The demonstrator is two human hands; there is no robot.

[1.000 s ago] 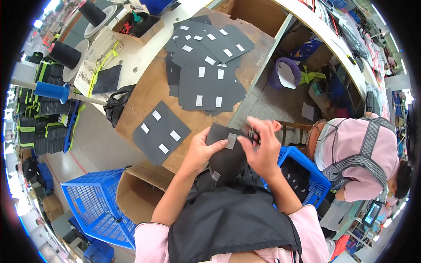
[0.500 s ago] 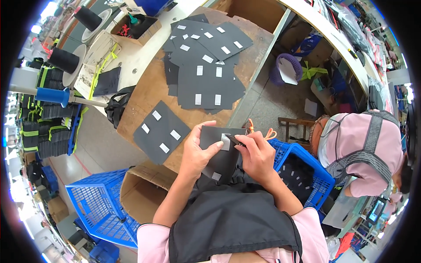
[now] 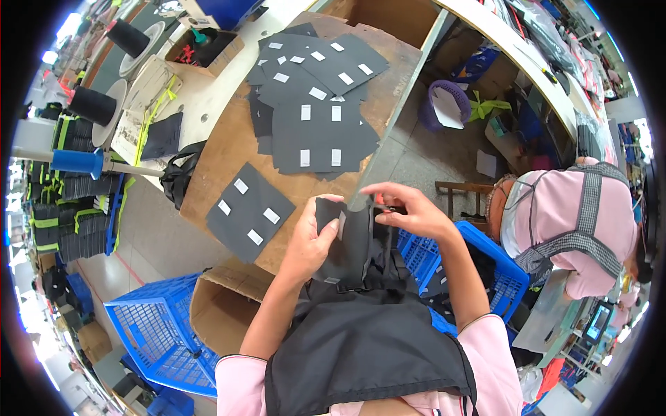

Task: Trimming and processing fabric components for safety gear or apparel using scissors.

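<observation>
Black panel [image 3: 345,260] was found at the centre of the frame, bent, just above the dark apron [image 3: 368,340]. Its left side was gripped by the left hand [image 3: 312,237], the thumb pressed on its face beside a pale patch [image 3: 341,224]. A small dark tool [image 3: 394,209], partly hidden, was held in the fingers of the right hand [image 3: 409,210], near the panel's right side; contact with the panel could not be determined. A pile of similar panels [image 3: 320,135] was noted on the brown tabletop [image 3: 281,182], upper centre; a single four-patch panel [image 3: 246,215] was laid apart, left of centre.
</observation>
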